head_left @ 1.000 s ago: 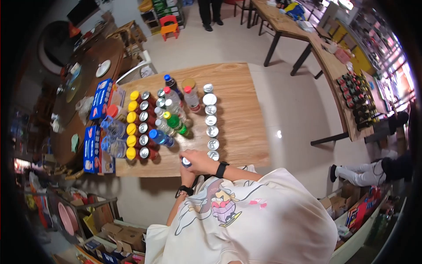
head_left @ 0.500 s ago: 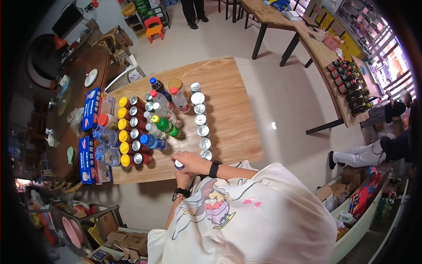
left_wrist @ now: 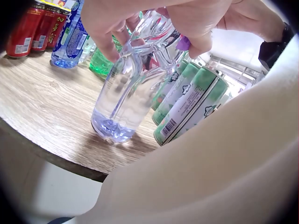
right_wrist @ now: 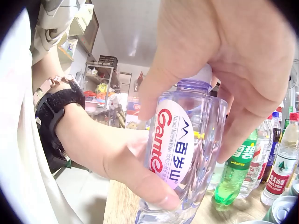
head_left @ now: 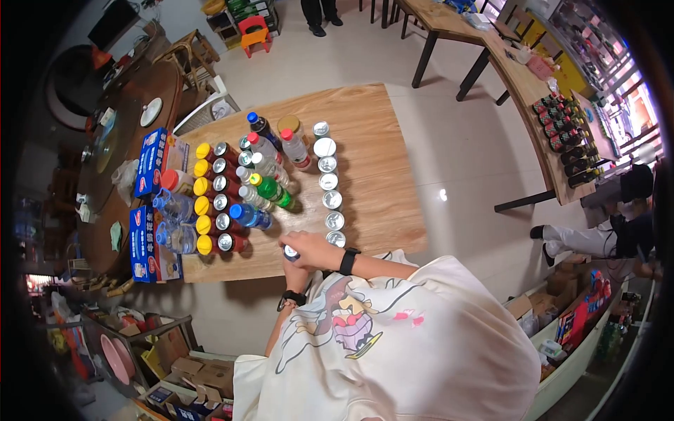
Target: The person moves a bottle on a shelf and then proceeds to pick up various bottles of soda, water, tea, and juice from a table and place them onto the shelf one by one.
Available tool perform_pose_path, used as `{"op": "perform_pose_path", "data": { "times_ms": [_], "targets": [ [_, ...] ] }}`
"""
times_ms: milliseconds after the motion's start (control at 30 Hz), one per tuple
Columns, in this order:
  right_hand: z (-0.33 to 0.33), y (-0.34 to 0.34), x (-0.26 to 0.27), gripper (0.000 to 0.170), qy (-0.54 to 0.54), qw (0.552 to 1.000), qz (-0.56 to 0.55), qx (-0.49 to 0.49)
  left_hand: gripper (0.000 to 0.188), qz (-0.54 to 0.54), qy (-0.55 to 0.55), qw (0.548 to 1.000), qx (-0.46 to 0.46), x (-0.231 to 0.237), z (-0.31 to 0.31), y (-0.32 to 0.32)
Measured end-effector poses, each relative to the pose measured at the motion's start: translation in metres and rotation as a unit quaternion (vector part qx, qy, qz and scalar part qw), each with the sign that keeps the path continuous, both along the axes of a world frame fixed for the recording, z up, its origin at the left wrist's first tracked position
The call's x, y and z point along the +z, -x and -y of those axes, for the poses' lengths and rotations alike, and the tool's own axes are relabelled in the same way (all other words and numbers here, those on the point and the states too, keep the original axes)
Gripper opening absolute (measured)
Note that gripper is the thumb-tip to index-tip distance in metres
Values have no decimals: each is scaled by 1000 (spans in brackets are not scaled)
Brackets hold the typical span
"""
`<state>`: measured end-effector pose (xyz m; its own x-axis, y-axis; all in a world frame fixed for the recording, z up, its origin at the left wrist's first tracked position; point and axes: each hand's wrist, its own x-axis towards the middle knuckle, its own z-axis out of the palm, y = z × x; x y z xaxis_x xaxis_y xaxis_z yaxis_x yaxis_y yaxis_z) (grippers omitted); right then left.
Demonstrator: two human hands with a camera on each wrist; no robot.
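Note:
A clear water bottle with a white label stands slightly tilted at the table's near edge. In the right wrist view, my left hand grips its body, thumb across the label. My right hand curls over the bottle's top, partly hiding the pale cap. From the head view, the right hand lies above the left hand. The bottle's base is at the tabletop in the left wrist view, beside green cans.
On the wooden table, a column of cans is to the right. Mixed bottles, yellow-capped containers and dark red cans are to the left. Blue boxes line the left edge. A person's legs are beyond.
The head view has shifted slightly, moving the table and drinks within the picture. Both hands keep their hold on the bottle, with little visible change in their pose.

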<state>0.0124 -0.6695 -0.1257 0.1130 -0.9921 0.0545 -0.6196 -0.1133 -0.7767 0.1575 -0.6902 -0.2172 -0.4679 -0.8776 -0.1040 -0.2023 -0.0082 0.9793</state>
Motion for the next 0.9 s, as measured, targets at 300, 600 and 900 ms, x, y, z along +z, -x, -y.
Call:
{"op": "perform_pose_path", "data": {
  "times_ms": [300, 600, 900],
  "targets": [
    [-1, 0, 6, 52, 18, 1000, 13, -1, 60, -20, -11, 1000, 17, -15, 0, -1],
    [-2, 0, 5, 45, 10, 1000, 24, -9, 62, -39, -23, 999, 20, -23, 0, 0],
    [-1, 2, 5, 48, -14, 999, 34, 5, 63, -29, 28, 999, 30, -22, -2, 2]
  ]
}}
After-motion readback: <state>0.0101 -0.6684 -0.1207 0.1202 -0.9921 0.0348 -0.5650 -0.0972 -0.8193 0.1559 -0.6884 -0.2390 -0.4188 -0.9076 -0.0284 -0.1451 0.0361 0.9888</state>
